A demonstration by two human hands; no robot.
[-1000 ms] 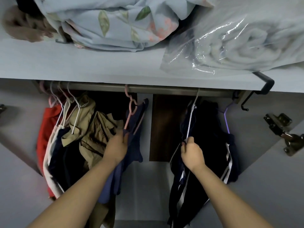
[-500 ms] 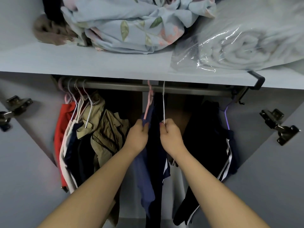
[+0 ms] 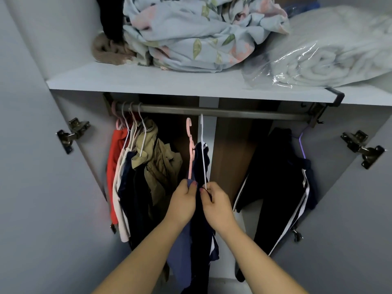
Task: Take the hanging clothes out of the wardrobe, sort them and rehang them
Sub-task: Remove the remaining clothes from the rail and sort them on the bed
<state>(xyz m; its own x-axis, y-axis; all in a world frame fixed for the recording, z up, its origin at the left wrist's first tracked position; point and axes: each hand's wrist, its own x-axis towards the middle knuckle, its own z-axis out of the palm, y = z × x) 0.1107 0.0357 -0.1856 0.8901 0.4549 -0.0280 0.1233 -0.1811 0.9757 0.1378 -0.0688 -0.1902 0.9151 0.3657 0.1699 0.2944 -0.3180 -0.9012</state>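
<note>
Grey shelf [image 3: 148,81], metal rail [image 3: 233,113], left fingers [image 3: 191,186] pinch pink hanger [image 3: 190,166], right fingers [image 3: 205,193] white hanger [image 3: 203,166]

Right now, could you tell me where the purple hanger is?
In the head view, the purple hanger hangs at the right end of the rail, carrying the dark white-striped garment.

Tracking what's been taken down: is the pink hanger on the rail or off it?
Off: the pink hanger has its hook just below the rail, not over it, and the left hand holds its lower end.

The shelf [image 3: 127,81] bears floral bedding [image 3: 201,32], a bagged blanket [image 3: 328,58] and brown fabric [image 3: 108,52].
</note>
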